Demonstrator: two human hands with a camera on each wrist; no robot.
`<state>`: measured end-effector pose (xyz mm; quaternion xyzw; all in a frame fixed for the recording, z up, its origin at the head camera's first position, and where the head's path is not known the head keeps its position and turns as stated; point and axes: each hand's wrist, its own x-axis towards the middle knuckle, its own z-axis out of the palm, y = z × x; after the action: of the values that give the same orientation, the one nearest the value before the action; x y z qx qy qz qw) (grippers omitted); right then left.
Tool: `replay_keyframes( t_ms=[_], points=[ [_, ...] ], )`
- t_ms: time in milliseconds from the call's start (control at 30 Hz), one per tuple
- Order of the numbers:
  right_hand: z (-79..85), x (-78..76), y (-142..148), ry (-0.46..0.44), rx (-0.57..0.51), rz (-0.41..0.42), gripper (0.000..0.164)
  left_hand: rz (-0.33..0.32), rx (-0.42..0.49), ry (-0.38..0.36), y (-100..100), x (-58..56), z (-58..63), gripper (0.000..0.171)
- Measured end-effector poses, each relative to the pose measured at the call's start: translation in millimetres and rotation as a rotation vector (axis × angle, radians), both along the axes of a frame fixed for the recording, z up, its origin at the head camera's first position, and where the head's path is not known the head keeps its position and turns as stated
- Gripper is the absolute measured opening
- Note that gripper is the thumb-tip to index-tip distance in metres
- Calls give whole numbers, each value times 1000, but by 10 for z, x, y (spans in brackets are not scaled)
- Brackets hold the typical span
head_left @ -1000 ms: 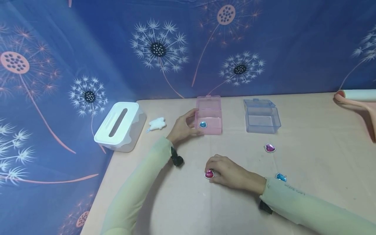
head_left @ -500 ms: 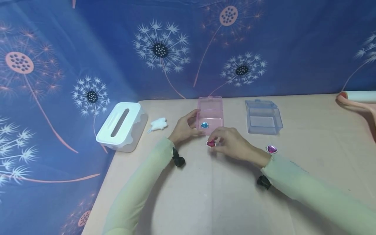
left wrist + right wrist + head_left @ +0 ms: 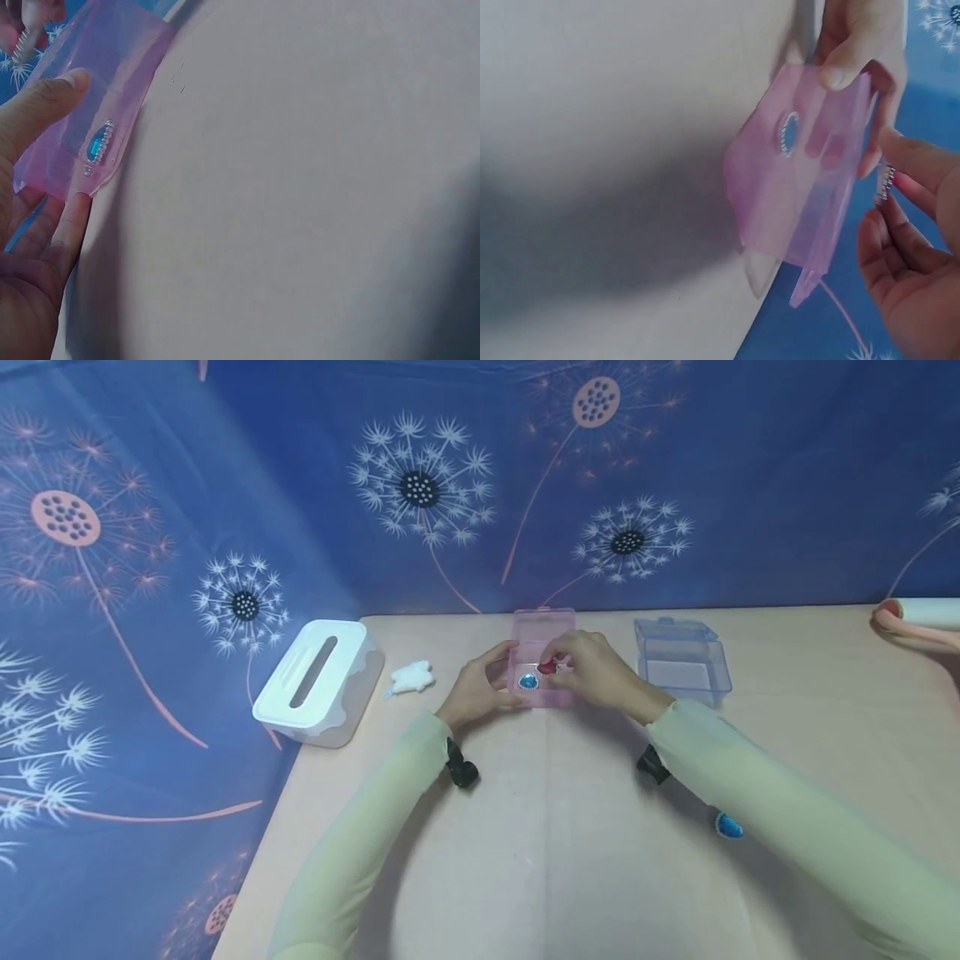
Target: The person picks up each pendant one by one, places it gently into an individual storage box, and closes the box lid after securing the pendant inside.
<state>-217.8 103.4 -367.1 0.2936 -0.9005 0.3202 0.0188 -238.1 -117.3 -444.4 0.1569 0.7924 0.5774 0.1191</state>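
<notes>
My left hand (image 3: 476, 689) grips the left side of a pink see-through box (image 3: 553, 700), its lid raised at the back. The left wrist view has the thumb on the box's wall and fingers below. Inside lies a blue heart-shaped gem (image 3: 528, 681) with a silvery beaded rim. Over the box, my right hand (image 3: 596, 670) pinches a red heart-shaped gem (image 3: 548, 667) between thumb and fingers; the right wrist view shows its beaded edge (image 3: 885, 184). Another blue gem (image 3: 729, 826) lies on the table beside my right sleeve. The pinkish-purple gem is hidden by that arm.
Right of the pink box stands a bluish see-through box (image 3: 678, 677), lid up, partly behind my right wrist. Leftward are a small white plush-like item (image 3: 412, 677) and a white tissue box (image 3: 315, 681). A patterned blue cloth (image 3: 300, 468) hangs behind the table (image 3: 585, 877).
My right hand has carried the red gem up from the tabletop to over the pink box. The left hand keeps its grip. The right forearm now covers the pinkish-purple gem and uncovers the blue one.
</notes>
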Motion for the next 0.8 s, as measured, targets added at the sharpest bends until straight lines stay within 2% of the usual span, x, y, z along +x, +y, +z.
replay_keyframes(
  t_ms=[233,333,433,600,800],
  points=[
    [-103,-199,-67,9,150,126,6,2,-6,-28,-3,5,23,96],
    [-127,-268,-94,27,217,179,7,3,-7,-25,-8,5,21,96],
    [-141,-311,-128,3,289,217,10,9,-7,-16,-14,12,13,96],
    [-117,-340,-188,-75,406,199,13,8,-17,-3,-20,15,-11,95],
    [-78,-356,-229,-38,496,187,12,17,-54,27,-6,28,19,95]
  ],
)
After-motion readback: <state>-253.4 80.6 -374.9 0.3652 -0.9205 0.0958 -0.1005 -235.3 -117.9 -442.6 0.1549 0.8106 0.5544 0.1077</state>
